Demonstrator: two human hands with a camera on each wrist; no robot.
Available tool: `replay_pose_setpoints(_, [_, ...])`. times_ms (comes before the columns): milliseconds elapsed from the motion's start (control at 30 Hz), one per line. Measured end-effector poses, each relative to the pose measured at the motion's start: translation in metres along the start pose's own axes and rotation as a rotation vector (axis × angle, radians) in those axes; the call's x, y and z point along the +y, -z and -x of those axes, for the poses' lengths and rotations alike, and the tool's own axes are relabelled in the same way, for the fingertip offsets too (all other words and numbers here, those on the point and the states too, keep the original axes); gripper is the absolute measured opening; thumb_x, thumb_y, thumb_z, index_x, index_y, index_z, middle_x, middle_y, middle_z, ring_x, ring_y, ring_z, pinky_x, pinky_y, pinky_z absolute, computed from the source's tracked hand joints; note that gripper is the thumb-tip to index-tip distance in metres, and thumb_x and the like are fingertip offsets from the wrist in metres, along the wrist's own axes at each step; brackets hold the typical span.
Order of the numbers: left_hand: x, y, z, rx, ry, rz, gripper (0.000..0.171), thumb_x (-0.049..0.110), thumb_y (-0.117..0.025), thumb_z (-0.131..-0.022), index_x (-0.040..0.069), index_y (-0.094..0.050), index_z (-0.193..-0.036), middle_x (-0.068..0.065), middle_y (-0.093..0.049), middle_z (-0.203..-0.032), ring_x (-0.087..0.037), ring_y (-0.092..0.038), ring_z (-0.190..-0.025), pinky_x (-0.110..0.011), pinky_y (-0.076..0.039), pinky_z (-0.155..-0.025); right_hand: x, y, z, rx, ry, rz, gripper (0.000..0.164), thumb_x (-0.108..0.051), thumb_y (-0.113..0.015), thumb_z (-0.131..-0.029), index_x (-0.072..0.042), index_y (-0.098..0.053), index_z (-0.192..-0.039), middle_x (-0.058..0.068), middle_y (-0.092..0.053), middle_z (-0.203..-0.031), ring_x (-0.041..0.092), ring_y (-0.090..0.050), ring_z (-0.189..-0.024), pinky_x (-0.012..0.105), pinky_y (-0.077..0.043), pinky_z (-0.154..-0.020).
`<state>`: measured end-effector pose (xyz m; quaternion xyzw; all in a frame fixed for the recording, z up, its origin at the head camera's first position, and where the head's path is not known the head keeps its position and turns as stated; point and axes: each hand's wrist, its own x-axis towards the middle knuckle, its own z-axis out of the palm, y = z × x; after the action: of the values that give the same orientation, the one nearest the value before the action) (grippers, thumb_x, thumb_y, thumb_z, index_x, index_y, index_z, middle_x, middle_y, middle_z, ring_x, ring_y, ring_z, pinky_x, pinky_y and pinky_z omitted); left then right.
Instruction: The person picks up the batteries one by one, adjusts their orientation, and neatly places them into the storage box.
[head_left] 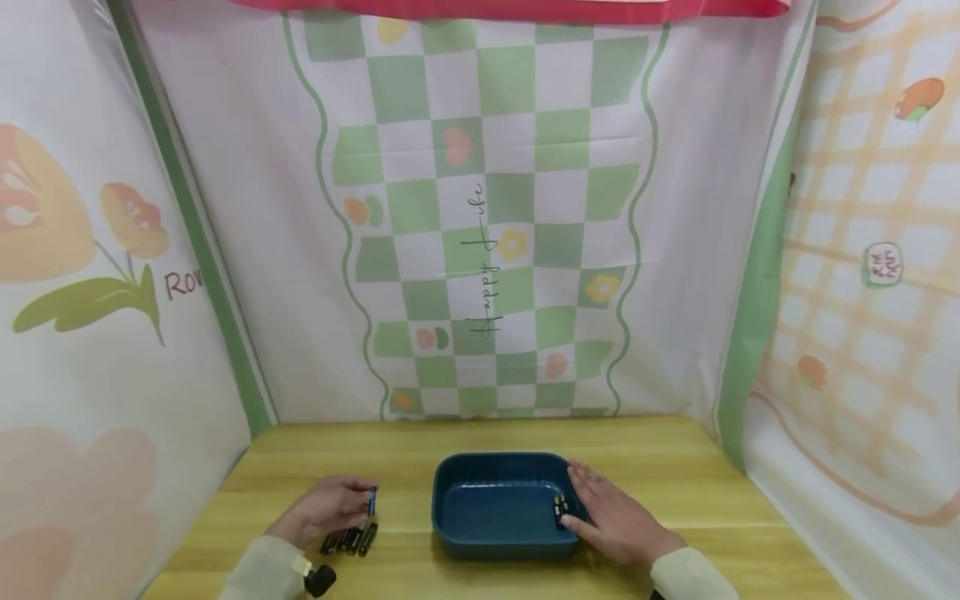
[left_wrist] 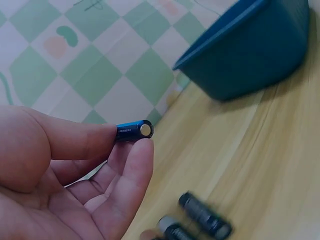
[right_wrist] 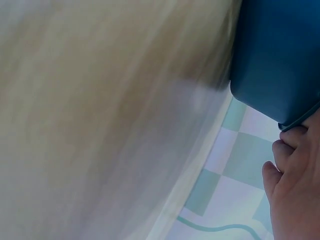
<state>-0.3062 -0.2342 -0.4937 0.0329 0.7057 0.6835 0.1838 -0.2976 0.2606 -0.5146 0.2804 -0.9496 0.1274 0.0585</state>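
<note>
My left hand (head_left: 335, 505) pinches a blue battery (left_wrist: 134, 130) between thumb and fingertips, its flat round end facing the left wrist camera. Just below that hand, several dark batteries (head_left: 367, 539) lie side by side on the table. A dark blue rectangular basin (head_left: 480, 550) stands to the right of them. My right hand (head_left: 618, 518) holds its right rim, the thumb reaching over to the inside and the fingers at the far right corner. Inside the basin, close to that thumb, are small dark batteries (head_left: 559, 510). In the right wrist view the bent fingers (right_wrist: 283, 155) meet the rim.
The light wooden table (head_left: 405, 450) carries the basin and batteries. Behind it hangs a green and white checked cloth (head_left: 480, 250), with printed curtains (head_left: 862, 333) along both sides. A black strap piece (head_left: 320, 580) sits at the left cuff.
</note>
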Motion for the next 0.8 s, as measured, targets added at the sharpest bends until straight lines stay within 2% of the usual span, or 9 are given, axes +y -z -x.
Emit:
replay_pose_setpoints(167, [-0.003,-0.005,-0.008,-0.062,-0.012,0.072,0.044,0.001,-0.055,-0.095,-0.017,-0.041,-0.133,-0.017,-0.060,-0.104,-0.019,-0.062,-0.086,-0.037,-0.055,-0.085,0.001,-0.002,0.001,0.021,-0.002,0.010,0.074,-0.054,-0.040,-0.100,-0.004,-0.024,-0.153,0.010,-0.022,-0.159,0.027,-0.021,-0.144,0.048,-0.025,-0.113])
replay_pose_setpoints(400, [0.001,-0.013,-0.015,-0.086,0.010,0.065,0.047,0.005,-0.055,-0.096,-0.014,-0.040,-0.136,-0.024,-0.057,-0.116,-0.022,-0.063,-0.092,-0.039,-0.053,-0.089,0.000,-0.003,0.001,0.031,-0.005,0.020,0.075,-0.055,-0.042,-0.100,-0.003,-0.027,-0.152,0.010,-0.023,-0.158,0.026,-0.022,-0.143,0.047,-0.026,-0.113])
replay_pose_setpoints(600, [0.008,-0.021,-0.023,-0.109,0.004,0.073,0.041,0.006,-0.054,-0.097,-0.011,-0.044,-0.134,-0.016,-0.060,-0.106,-0.013,-0.058,-0.081,-0.038,-0.053,-0.090,0.001,-0.004,0.001,0.038,-0.002,0.023,0.075,-0.055,-0.042,-0.100,-0.003,-0.026,-0.152,0.010,-0.023,-0.158,0.026,-0.023,-0.143,0.047,-0.027,-0.113])
replay_pose_setpoints(800, [0.016,-0.032,-0.031,-0.108,-0.032,0.076,0.032,0.004,-0.053,-0.098,-0.009,-0.050,-0.127,-0.012,-0.060,-0.101,-0.010,-0.054,-0.076,-0.034,-0.054,-0.084,0.000,-0.001,0.000,0.006,0.003,0.008,0.075,-0.054,-0.040,-0.100,-0.002,-0.025,-0.152,0.013,-0.022,-0.158,0.030,-0.023,-0.143,0.051,-0.027,-0.112])
